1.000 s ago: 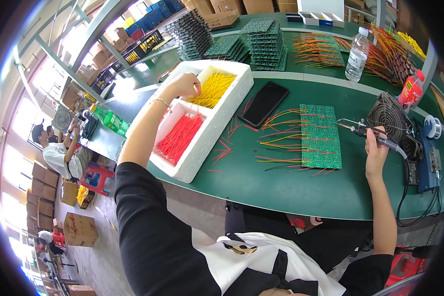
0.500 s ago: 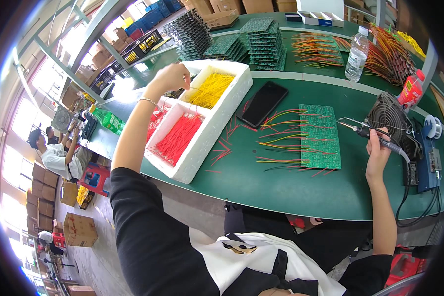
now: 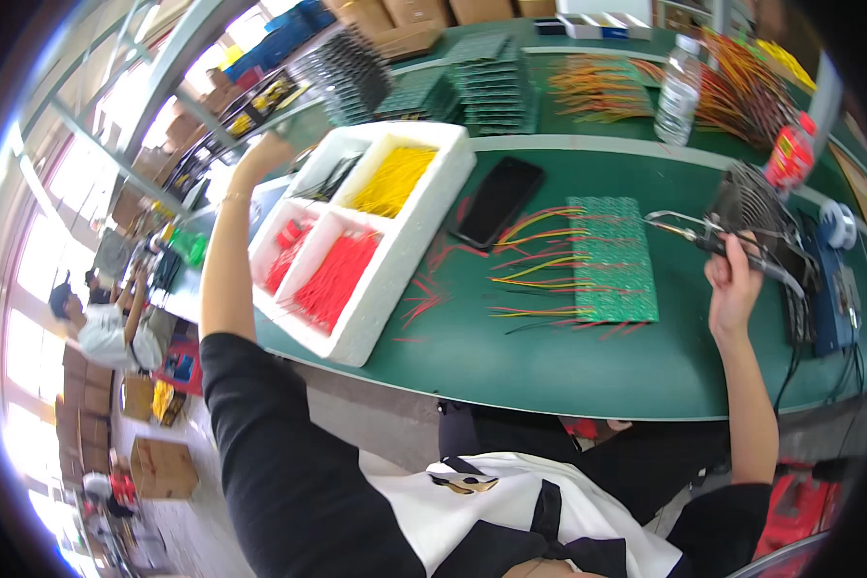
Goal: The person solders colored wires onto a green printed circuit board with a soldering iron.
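My right hand [image 3: 735, 279] is wrapped round the handle of a soldering iron [image 3: 708, 239], whose thin metal tip points left toward a green circuit board panel [image 3: 615, 275]. Red, yellow and black wires [image 3: 535, 272] stick out from the board's left side in several rows. Up at the far left, my left hand [image 3: 263, 157] hovers beyond a white foam tray [image 3: 364, 332]; motion blurs its fingers, so what they hold cannot be made out. Compartments of the tray hold yellow wires [image 3: 393, 181], red wires [image 3: 337, 279], black wires [image 3: 329, 179] and more red pieces [image 3: 287, 252].
A black phone [image 3: 498, 202] lies between tray and board, near loose red wires [image 3: 422, 301]. Stacked circuit boards [image 3: 491, 87], a water bottle [image 3: 679, 91] and wired boards stand behind. At right are a black fan [image 3: 742, 202], a red bottle [image 3: 792, 154] and a blue soldering station [image 3: 833, 299].
My left hand has moved left, from above the tray's dark wire compartment to beyond its far left corner. The right hand keeps hold of the soldering iron. The view has shifted slightly.
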### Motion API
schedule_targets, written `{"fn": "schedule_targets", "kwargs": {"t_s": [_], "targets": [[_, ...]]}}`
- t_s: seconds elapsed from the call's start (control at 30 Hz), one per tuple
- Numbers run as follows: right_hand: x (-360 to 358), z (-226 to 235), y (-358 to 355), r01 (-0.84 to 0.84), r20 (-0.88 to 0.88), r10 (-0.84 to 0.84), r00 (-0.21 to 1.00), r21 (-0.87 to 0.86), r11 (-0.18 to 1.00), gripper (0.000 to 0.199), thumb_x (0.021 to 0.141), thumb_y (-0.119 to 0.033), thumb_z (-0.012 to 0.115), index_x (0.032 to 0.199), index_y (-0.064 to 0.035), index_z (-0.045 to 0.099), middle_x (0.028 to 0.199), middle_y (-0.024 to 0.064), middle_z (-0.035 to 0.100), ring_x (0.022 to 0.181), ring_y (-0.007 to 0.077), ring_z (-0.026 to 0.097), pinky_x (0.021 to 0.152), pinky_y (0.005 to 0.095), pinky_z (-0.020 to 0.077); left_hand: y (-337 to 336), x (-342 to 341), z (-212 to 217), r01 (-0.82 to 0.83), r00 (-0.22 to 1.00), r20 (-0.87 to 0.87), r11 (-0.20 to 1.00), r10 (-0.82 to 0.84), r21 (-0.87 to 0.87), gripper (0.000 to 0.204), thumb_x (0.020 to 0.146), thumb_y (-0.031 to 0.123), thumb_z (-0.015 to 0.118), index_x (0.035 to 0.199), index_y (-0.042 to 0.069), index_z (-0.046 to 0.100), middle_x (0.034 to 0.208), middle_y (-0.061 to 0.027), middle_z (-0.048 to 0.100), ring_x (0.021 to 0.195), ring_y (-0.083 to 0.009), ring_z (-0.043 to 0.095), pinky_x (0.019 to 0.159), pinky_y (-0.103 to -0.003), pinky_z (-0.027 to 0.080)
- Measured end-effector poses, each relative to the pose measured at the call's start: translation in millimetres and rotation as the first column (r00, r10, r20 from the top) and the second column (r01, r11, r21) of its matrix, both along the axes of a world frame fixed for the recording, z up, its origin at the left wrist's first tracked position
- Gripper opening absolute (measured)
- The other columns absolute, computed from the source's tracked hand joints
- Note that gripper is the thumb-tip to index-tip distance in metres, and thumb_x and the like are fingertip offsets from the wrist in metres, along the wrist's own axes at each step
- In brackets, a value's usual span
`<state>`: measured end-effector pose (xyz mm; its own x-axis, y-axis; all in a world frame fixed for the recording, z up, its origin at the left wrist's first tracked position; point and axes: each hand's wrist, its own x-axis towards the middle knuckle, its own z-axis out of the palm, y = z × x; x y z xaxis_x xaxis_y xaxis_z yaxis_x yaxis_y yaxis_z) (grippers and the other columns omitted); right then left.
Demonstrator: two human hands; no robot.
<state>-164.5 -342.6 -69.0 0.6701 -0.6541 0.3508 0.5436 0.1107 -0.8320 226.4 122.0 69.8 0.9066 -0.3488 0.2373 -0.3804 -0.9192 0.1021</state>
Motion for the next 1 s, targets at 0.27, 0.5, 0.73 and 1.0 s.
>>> {"fn": "schedule_targets", "kwargs": {"t_s": [0.27,0.5,0.73,1.0], "targets": [[14.4,0.4,-1.5,0.015,-0.078,-0.015,0.997,0.006,1.0,0.011,0.085,-0.014,0.053,0.078,-0.0067,0.048,0.055,-0.0044,0.035,0.045,0.0028,0.031,0.041,0.0193,0.0222,34.8,16.1,-40.8,-0.161,0.957,-0.251,0.986,0.144,-0.047,0.023,0.057,0.016,0.067,0.066,-0.005,0.062,0.054,-0.0059,0.052,0.048,-0.014,0.047,0.044,-0.03,0.035],[15.2,-6.1,5.9,0.033,-0.062,-0.033,0.998,-0.01,0.999,0.011,0.086,-0.015,0.051,0.079,-0.0087,0.045,0.057,-0.0052,0.035,0.043,0.0017,0.027,0.039,0.0184,0.0198,53.8,43.6,-54.1,0.087,0.983,-0.155,0.992,-0.1,-0.09,0.033,0.066,0.034,0.064,0.072,0.002,0.066,0.057,-0.0104,0.057,0.054,-0.0189,0.052,0.054,-0.033,0.042],[17.1,-9.1,8.9,0.013,-0.07,-0.013,0.997,-0.001,1.0,0.012,0.09,-0.014,0.045,0.087,-0.0049,0.052,0.055,-0.0056,0.03,0.047,0.0019,0.025,0.044,0.0191,0.0202,76.2,31.6,-52.7,0.076,0.974,-0.209,0.996,-0.085,-0.051,0.02,0.065,0.023,0.063,0.074,0.006,0.068,0.066,-0.0101,0.063,0.062,-0.0192,0.059,0.062,-0.031,0.047],[18.4,-11.8,1.5,0.044,-0.108,-0.045,0.993,-0.018,0.999,0.012,0.09,-0.015,0.045,0.088,-0.0046,0.051,0.056,-0.0056,0.03,0.047,0.0017,0.026,0.044,0.0194,0.0203,42.3,21.3,-55.5,0.038,0.961,-0.272,0.954,0.047,0.298,0.017,0.063,0.014,0.063,0.078,0.008,0.068,0.077,-0.0101,0.066,0.076,-0.0237,0.062,0.07,-0.033,0.048]]}}
